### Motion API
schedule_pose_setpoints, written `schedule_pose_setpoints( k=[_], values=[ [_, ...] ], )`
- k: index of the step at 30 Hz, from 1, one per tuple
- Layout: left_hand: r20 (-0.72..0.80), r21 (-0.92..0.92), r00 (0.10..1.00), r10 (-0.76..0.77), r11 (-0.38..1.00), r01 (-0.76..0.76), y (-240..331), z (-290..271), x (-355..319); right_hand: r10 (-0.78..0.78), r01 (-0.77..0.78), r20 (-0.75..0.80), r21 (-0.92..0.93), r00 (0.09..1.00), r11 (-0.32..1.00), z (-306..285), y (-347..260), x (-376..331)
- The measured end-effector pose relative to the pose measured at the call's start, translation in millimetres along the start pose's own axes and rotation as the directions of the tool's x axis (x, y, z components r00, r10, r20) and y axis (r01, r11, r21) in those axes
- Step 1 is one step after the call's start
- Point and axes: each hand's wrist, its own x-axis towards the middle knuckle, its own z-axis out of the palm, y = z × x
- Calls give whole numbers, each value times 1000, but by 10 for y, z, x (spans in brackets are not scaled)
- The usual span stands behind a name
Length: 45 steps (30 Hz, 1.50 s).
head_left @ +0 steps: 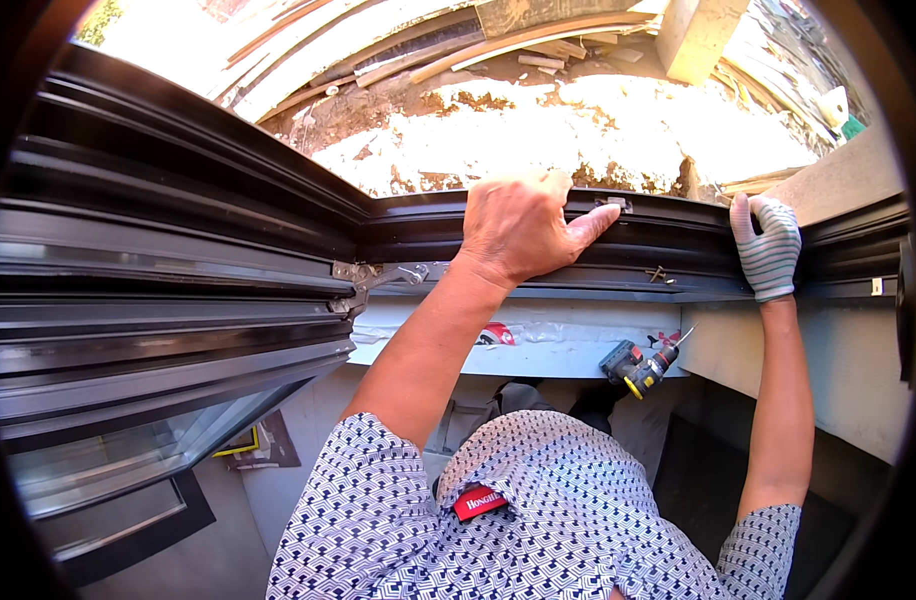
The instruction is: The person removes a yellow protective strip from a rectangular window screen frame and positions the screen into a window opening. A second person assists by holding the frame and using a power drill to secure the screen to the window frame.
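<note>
A dark window frame (418,228) runs across in front of me. My left hand (521,228), bare, is closed over its outer edge; the curled fingertips are hidden outside, and the thumb stretches right toward a small metal piece (616,205). Farther right, my right hand (768,245), in a striped grey glove, grips the same frame near the corner, with the fingers partly hidden. Between the hands, a few screws (659,274) lie on the inner ledge. A metal hinge arm (354,285) joins the frame to the open sash (168,300) at left.
A cordless drill (640,366) rests on the light blue sill (568,355) below the frame. Near it lies a red and white item (495,334). Outside are rubble (538,130), planks (398,65) and a wooden post (700,38). A pale wall (818,350) stands at right.
</note>
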Motion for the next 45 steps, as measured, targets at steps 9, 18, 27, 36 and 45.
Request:
schedule_pose_setpoints(
  k=[9, 18, 27, 36, 45],
  values=[
    [2, -24, 1000, 3, 1000, -3, -30, -20, -6, 3, -3, 10, -13, 1000, 1000, 20, 31, -14],
    [-34, 0, 999, -26, 1000, 26, -3, -19, -6, -43, 44, -25, 53, 999, 998, 40, 46, -14],
    [-56, 15, 997, -60, 998, 61, 6, 8, -12, -79, 81, -27, 85, 996, 993, 19, 35, -6],
    [-153, 4, 988, -17, 1000, 18, -37, 80, -14, -87, 86, -3, 103, 996, 991, 5, 34, -1],
    [-134, 24, 991, -13, 1000, 17, -36, 57, -13, -93, 93, -9, 117, 996, 989, 6, 29, 10]
  ],
)
